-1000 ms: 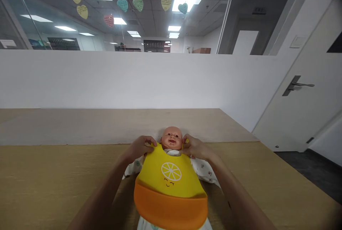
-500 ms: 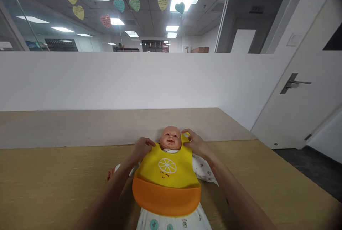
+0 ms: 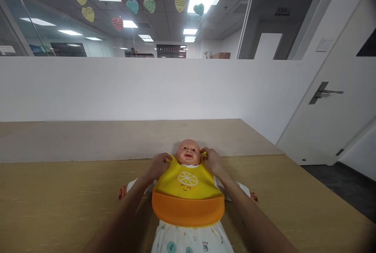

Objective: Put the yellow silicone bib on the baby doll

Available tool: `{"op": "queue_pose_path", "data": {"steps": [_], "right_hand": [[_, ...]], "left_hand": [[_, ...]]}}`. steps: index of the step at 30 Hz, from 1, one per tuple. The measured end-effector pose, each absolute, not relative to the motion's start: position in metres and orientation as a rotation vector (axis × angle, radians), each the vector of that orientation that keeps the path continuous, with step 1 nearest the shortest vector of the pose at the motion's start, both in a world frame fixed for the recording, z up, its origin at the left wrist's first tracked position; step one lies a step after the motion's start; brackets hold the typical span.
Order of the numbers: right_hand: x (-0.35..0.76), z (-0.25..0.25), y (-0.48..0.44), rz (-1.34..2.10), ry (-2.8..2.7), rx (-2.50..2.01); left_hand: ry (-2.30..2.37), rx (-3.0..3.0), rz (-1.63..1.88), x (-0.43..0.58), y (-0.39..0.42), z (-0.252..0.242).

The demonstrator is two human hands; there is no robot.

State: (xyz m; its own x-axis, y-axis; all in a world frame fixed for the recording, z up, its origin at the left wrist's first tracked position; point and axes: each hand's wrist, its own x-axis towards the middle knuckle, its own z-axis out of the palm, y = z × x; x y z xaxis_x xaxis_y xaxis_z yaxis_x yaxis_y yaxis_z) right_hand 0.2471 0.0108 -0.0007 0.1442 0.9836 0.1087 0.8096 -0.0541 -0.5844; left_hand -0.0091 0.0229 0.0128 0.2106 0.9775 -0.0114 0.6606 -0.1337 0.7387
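A baby doll [image 3: 188, 152] in white printed clothes lies on its back on the wooden table. Over its chest is a yellow bib [image 3: 173, 180] with a white citrus slice and an orange pocket [image 3: 188, 210] along the bottom. My left hand [image 3: 159, 165] pinches the bib's upper left edge beside the doll's neck. On the other side, my right hand [image 3: 212, 161] has its fingers closed on the bib's right neck strap, close to the doll's head. The strap ends are mostly hidden by my fingers and the head.
The table [image 3: 73, 202] reaches back to a raised pale ledge [image 3: 88, 139] against a white wall [image 3: 132, 88]. Heart-shaped notes [image 3: 149, 5] stick to the window above. A door with a metal handle [image 3: 326, 92] stands at the right.
The bib has shifted slightly up and to the right over the doll. My right hand has moved down and inward toward the neck, and the doll's right-side hand now shows.
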Motion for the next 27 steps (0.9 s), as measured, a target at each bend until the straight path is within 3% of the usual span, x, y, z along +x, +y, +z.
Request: {"op": "queue_pose_path", "data": {"steps": [7, 27], "right_hand": [[0.245, -0.007, 0.015, 0.413, -1.694, -1.899], [0.236, -0.023, 0.019, 0.92, -1.675, -1.697]], "left_hand": [[1.418, 1.815, 0.62, -0.013, 0.011, 0.017], [1.326, 1.618, 0.665, 0.007, 0.019, -0.012]]}}
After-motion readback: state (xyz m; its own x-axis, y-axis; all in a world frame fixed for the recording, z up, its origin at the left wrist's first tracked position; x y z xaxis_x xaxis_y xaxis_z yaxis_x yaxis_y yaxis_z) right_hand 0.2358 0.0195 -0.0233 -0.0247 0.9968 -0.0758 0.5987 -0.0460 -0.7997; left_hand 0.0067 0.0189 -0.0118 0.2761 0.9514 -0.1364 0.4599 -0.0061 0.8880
